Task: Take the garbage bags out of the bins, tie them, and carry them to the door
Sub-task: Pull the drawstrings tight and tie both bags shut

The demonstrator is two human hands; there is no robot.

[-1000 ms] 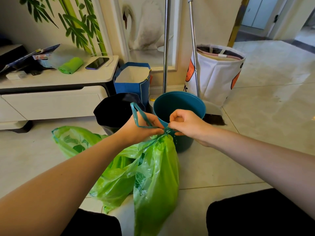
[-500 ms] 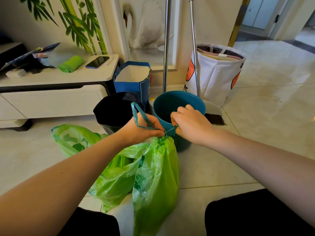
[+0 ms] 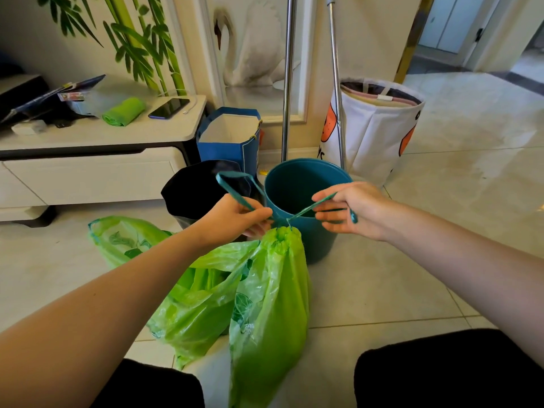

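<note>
A green garbage bag hangs in front of me, its mouth cinched tight by a teal drawstring. My left hand grips one loop of the drawstring, which arcs up over the black bin. My right hand pinches the other strand and holds it out to the right. A second green bag lies open on the floor to the left. Behind my hands stand a teal bin without a bag and a black bin.
A blue paper bag and a white laundry hamper stand by the wall, with two metal poles between them. A low white cabinet at left carries a phone and a green roll. A doorway opens at the far right.
My right hand has moved away to the right, drawing the teal strand taut. The bag's mouth is pulled tighter. My left hand keeps its grip on the loop.
</note>
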